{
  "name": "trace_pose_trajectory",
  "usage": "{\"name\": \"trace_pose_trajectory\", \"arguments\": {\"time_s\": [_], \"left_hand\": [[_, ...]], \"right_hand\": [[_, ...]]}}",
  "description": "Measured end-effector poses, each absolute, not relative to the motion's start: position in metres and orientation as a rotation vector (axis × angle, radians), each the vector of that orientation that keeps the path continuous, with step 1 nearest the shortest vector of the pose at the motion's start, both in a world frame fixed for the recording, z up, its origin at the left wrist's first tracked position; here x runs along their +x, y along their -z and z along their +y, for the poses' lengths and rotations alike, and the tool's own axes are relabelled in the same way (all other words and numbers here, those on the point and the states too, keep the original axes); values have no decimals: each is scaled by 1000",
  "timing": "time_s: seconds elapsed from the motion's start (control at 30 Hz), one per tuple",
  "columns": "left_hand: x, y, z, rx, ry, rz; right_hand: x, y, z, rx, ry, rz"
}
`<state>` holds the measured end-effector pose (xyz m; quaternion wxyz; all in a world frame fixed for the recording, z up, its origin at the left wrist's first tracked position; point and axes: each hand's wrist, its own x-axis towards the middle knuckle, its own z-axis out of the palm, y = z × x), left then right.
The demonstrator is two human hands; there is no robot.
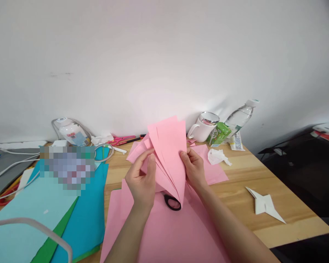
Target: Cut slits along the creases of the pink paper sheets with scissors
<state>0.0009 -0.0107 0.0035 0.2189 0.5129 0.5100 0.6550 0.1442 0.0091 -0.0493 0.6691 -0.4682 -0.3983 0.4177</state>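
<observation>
Both my hands hold up a fan of folded pink paper strips above the wooden table. My left hand pinches the left side of the strips with thumb and fingers closed. On the right edge, my right hand grips the same strips. The strips spread wide at the top and come to a point at the bottom. Under that point lies a black scissors handle, on large pink sheets spread over the table.
Light blue, teal and green sheets lie at the left, with white cables. Along the wall stand a white mug, a green carton and a leaning water bottle. A crumpled tissue and a white folded paper shape lie at the right.
</observation>
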Motion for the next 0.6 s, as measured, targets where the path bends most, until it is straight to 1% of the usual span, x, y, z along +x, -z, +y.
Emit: {"name": "trace_pose_trajectory", "arguments": {"time_s": [0.3,0.6], "left_hand": [[1,4,-9,1291,-1773,1392],[0,-2,-8,1321,-1725,1452]], "right_hand": [[145,49,8,-1043,-957,-907],[144,49,8,-1057,-924,-936]]}}
